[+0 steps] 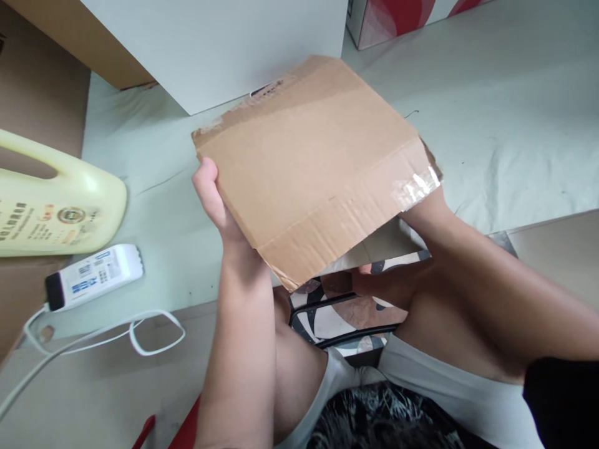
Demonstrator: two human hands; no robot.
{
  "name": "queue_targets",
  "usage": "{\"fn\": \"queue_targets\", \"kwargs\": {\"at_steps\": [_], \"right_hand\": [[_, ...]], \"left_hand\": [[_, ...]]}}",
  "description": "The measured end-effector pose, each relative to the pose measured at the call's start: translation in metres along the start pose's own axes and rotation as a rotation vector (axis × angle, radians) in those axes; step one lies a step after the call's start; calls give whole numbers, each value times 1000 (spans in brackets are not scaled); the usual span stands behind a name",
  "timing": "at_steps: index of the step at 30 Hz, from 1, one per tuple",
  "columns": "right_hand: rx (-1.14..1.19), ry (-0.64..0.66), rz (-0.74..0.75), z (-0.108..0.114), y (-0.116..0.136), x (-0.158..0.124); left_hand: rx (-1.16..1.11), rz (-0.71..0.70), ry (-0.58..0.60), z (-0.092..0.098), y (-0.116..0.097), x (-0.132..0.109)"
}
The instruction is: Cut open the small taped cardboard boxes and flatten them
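A brown piece of cardboard point(313, 156), creased along its near and far flaps, is held up in front of me at a tilt. Shiny clear tape point(416, 187) clings to its right corner, and torn tape runs along the far edge. My left hand point(215, 199) grips the left edge, thumb on top and fingers hidden beneath. At the right corner my right hand point(421, 209) reaches under the cardboard; its fingers are out of sight, so their grip does not show.
A pale yellow jug point(93, 206) lies at the left beside a white power strip point(100, 271) with a white cable point(135, 324). Behind the cardboard stands a white box point(243, 50), with a red and white box point(397, 19) at back right. A pale green cloth point(505, 125) lies underneath.
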State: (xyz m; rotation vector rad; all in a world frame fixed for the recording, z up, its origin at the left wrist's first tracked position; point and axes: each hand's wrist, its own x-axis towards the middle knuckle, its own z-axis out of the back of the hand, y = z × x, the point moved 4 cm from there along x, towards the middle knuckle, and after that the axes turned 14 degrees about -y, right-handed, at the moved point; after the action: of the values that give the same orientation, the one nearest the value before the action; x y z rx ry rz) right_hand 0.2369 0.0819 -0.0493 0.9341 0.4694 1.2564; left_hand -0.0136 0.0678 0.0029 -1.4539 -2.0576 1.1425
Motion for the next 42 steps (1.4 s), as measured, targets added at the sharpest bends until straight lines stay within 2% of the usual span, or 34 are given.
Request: {"fn": "queue_targets", "kwargs": {"at_steps": [5,10,14,21,28,38,42], "right_hand": [[18,-20,-31,1,-1,1],[-30,-5,-16,1,4,0],[-13,-2,-4,1,5,-1],[-13,-3,-21,1,5,-1],[89,6,5,-7,-9,6],[116,-42,109,-7,-11,5],[116,-41,99,-7,-11,5]], "left_hand": [[61,-28,-70,1,-1,1],[68,24,-43,1,0,-4],[62,46,-66,4,1,-4],[40,14,-66,5,1,0],[74,-51,-29,9,2,7],[99,-29,-51,10,3,7],[106,-54,-34,10,2,7]]}}
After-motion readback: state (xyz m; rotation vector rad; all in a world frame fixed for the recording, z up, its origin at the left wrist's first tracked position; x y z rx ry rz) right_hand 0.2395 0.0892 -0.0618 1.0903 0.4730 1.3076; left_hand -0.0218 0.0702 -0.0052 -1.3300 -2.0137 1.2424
